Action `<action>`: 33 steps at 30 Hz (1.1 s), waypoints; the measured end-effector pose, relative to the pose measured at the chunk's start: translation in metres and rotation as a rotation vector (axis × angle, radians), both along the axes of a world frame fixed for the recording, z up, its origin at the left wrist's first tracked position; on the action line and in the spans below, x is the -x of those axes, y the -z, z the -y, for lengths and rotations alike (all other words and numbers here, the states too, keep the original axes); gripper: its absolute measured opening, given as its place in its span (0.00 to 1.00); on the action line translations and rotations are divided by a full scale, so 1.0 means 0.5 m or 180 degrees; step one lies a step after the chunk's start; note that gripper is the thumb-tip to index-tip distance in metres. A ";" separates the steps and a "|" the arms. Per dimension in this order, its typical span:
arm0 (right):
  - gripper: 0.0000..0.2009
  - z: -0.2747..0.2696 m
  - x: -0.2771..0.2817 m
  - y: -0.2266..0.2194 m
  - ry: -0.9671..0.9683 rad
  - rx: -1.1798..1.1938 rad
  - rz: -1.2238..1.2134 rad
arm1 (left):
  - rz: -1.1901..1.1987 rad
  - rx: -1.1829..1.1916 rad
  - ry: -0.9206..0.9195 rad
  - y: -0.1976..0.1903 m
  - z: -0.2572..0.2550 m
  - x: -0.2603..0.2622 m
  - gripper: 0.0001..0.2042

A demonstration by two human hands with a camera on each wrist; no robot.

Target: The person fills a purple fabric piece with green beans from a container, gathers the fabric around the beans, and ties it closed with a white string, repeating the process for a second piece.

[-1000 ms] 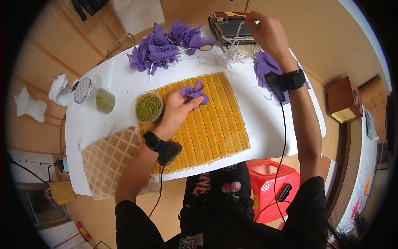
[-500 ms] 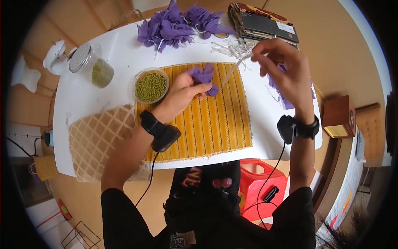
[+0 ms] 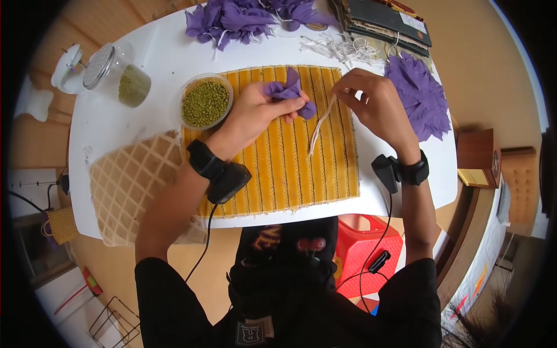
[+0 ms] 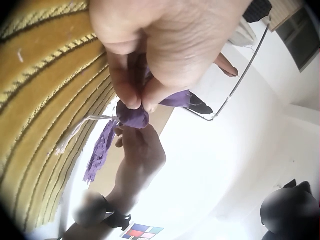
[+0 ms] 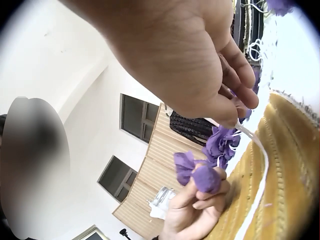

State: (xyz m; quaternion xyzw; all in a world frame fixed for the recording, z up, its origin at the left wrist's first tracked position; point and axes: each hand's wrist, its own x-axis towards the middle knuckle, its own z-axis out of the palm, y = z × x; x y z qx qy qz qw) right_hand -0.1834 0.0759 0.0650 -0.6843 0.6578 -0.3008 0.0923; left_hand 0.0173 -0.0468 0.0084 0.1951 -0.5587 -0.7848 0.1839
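Observation:
Between thumb and fingers my left hand (image 3: 258, 113) pinches a small bundle of purple cloth (image 3: 283, 89) over the yellow striped fabric (image 3: 278, 180). The bundle's bottom is a filled round ball (image 5: 206, 179), with loose cloth fanning out on the other side of the pinch. My right hand (image 3: 374, 104) pinches one end of a white string (image 3: 317, 136), whose free length hangs over the striped fabric. In the head view the string is just right of the ball. Left of my left hand stands a clear tub of green beans (image 3: 205, 103).
Purple cloth pieces (image 3: 229, 22) with white ties lie at the table's back. Loose white strings (image 3: 342, 47) are near a stack of dark books (image 3: 386, 26). More purple cloth (image 3: 415, 95) lies at right, a jar (image 3: 119, 75) at left, and beige lattice fabric (image 3: 136, 188) overhangs the front edge.
My right hand has brought the white string from the loose strings at the back towards me, beside the bundle. My left hand keeps its pinch on the purple cloth.

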 end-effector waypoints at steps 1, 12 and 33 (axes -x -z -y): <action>0.08 -0.002 0.005 0.009 0.0112 0.0146 -0.0115 | -0.0002 0.0084 0.0019 0.002 0.002 0.001 0.08; 0.14 -0.004 -0.095 0.059 0.0174 -0.0042 0.1783 | -0.0181 0.0291 -0.0049 0.005 0.002 -0.005 0.10; 0.06 -0.009 -0.060 0.070 -0.0645 -0.1209 0.3252 | 0.0165 0.2096 -0.0043 -0.013 -0.003 -0.013 0.04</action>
